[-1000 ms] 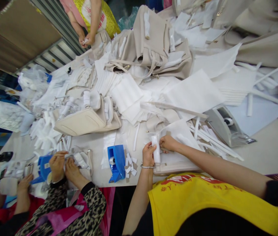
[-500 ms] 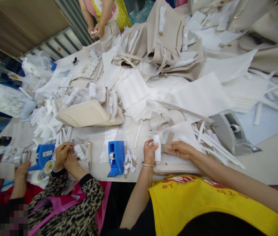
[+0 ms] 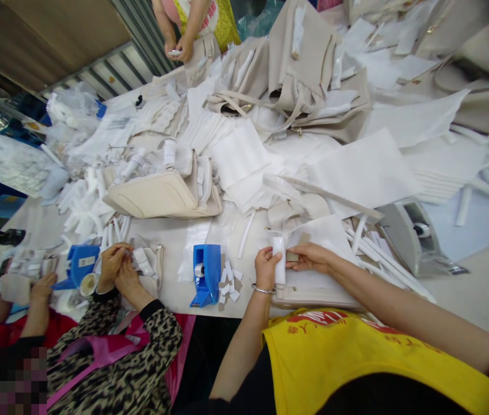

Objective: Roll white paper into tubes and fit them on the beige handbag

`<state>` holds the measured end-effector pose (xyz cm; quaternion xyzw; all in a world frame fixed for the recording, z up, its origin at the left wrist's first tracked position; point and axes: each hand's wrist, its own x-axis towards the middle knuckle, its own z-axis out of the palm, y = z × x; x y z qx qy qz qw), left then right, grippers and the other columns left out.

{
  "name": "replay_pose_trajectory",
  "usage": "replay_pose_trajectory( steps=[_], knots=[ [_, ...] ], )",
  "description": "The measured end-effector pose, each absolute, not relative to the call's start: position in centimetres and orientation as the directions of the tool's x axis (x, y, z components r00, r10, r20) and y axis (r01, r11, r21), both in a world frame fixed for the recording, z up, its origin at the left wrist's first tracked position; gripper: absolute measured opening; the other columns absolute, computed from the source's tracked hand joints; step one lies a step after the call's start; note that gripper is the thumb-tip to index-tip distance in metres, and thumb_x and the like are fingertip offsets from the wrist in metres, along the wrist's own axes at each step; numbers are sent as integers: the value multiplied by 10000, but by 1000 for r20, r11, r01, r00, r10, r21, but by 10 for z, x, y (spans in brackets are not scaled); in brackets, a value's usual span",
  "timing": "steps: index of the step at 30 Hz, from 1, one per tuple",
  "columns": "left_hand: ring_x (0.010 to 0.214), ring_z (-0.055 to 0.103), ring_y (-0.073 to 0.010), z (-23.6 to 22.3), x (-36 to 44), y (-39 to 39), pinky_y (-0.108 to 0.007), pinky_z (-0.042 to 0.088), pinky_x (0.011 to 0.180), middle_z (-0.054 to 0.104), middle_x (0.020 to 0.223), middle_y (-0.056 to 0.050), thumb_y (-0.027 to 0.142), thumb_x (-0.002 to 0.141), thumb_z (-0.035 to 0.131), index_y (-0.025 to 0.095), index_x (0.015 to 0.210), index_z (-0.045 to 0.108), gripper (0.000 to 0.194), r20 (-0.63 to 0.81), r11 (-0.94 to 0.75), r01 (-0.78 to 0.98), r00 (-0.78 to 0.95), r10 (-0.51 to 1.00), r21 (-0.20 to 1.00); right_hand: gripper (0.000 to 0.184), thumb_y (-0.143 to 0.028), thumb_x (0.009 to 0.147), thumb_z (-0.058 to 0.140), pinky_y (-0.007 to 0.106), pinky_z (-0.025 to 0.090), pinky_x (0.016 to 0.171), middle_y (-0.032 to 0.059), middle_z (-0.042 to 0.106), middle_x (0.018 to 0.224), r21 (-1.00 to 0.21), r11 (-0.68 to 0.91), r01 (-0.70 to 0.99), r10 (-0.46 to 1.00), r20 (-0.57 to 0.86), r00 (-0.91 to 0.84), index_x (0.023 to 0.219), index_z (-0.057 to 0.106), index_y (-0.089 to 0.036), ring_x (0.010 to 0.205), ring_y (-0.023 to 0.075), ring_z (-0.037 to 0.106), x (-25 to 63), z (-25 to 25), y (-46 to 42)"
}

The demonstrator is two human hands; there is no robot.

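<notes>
My left hand [image 3: 265,266] is closed round a white wrapped roll [image 3: 278,260] held upright near the table's front edge. My right hand [image 3: 311,257] pinches a small beige piece [image 3: 292,256] right beside that roll. Both hands hover over a flat beige bag [image 3: 313,295] lying at the table edge, with a white sheet [image 3: 322,233] just behind it. A blue tape dispenser [image 3: 205,272] stands to the left of my left hand, with small cut white strips [image 3: 229,278] next to it.
A grey tape dispenser [image 3: 412,233] sits to the right among long white strips [image 3: 382,259]. Beige bags [image 3: 162,196] and white sheets cover the middle and back of the table. A co-worker's hands [image 3: 117,268] work at my left; another person stands at the far end.
My right hand, stretched flat to the right half a second ago, has come back to the roll and pinches the beige piece. The view has shifted slightly.
</notes>
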<state>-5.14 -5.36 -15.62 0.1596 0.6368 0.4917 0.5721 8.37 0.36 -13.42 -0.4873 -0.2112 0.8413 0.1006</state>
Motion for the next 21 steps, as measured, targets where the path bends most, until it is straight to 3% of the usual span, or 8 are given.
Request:
replay_pose_trajectory(
  steps=[3, 7, 10, 14, 17, 21],
  knots=[
    [550, 516, -119, -159, -50, -52, -249, 400, 547, 579, 640, -16, 280, 492, 707, 131, 852, 518, 433, -585, 466, -387, -289, 758, 796, 196, -183, 755, 450, 301, 513, 695, 117, 634, 783, -321, -946, -53, 283, -730, -622, 913, 517, -91, 783, 180, 609, 99, -127, 2],
    [565, 524, -127, -158, -49, -50, -261, 408, 566, 591, 650, -25, 261, 478, 711, 127, 834, 538, 417, -597, 469, -404, -291, 747, 785, 298, -26, 691, 382, 306, 463, 820, 126, 615, 914, -307, -945, -111, 303, -695, -653, 956, 509, -74, 889, 166, 578, 106, -123, -3],
    [564, 524, -127, -155, -48, -50, -259, 407, 565, 596, 650, -28, 260, 463, 718, 125, 833, 543, 431, -606, 467, -430, -282, 743, 773, 373, 65, 620, 362, 256, 482, 768, 103, 617, 906, -314, -942, -118, 316, -710, -630, 918, 531, -82, 869, 147, 582, 104, -130, -5],
    [552, 519, -124, -152, -45, -50, -257, 404, 560, 591, 630, -24, 244, 465, 714, 128, 827, 544, 417, -606, 468, -429, -278, 745, 773, 166, 0, 691, 463, 212, 511, 637, 69, 620, 712, -347, -927, -142, 371, -797, -476, 776, 570, -94, 680, 123, 599, 96, -144, -10],
    [561, 519, -128, -154, -43, -51, -262, 405, 573, 593, 640, -25, 224, 481, 701, 132, 834, 552, 394, -594, 471, -395, -290, 751, 789, 58, -60, 683, 558, 208, 519, 652, 49, 603, 636, -439, -876, -201, 483, -787, -384, 669, 581, -112, 626, 113, 580, 88, -150, -16],
    [612, 517, -140, -157, -41, -51, -265, 396, 607, 598, 701, -34, 228, 559, 644, 145, 811, 583, 272, -522, 457, -261, -311, 794, 850, 67, -92, 654, 607, 203, 519, 681, 38, 611, 631, -506, -830, -236, 558, -771, -308, 607, 593, -137, 665, 125, 582, 80, -152, -20]
  ],
)
